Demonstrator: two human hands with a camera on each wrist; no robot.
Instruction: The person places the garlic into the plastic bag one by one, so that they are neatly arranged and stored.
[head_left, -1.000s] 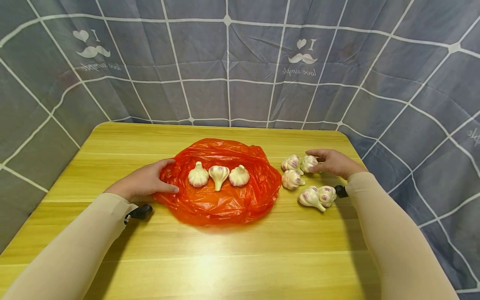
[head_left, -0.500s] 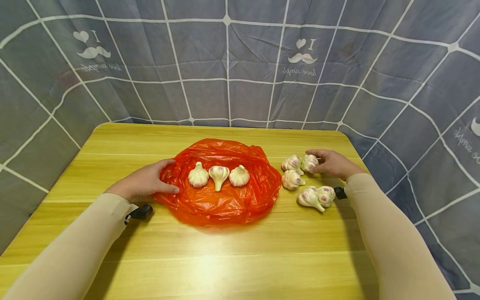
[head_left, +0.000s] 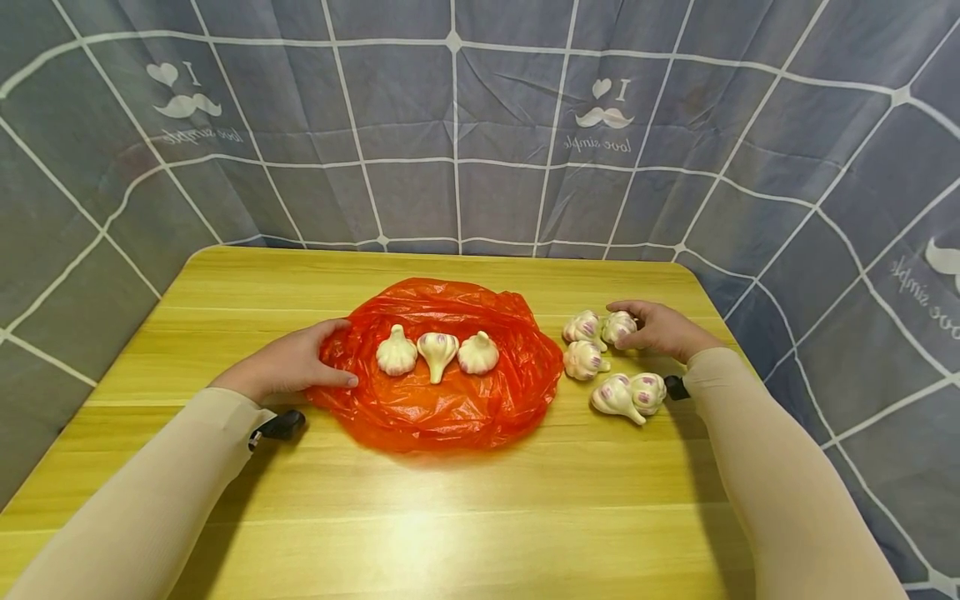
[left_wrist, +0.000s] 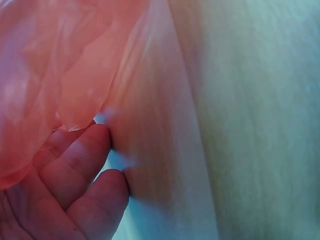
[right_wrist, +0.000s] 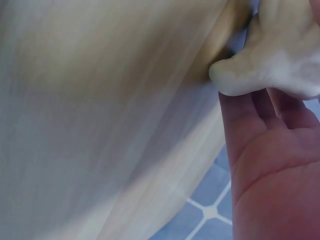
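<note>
My left hand (head_left: 300, 358) holds the left edge of a red plastic bag (head_left: 442, 421), thumb lying over the film; in the left wrist view its bent fingers (left_wrist: 75, 165) are partly under the film. Three garlic bulbs lie in a row on the bag, the middle garlic bulb (head_left: 437, 352) with its stem toward me. To the right, my right hand (head_left: 667, 329) grips a garlic bulb (head_left: 618, 328) between thumb and fingers. In the right wrist view, that pale bulb (right_wrist: 280, 60) sits at the fingers, its stem pointing left.
Beside the held bulb lie two more garlic bulbs (head_left: 583, 360). Nearer me, a touching pair of garlic bulbs (head_left: 617, 397) lies against the black wrist piece (head_left: 677, 387) under my right sleeve. A grey checked curtain (head_left: 480, 125) rises behind the wooden table (head_left: 420, 525).
My right hand has shifted slightly left at its garlic bulb. The near pair of bulbs has slid a little left along with the black wrist piece. My left hand stays in place.
</note>
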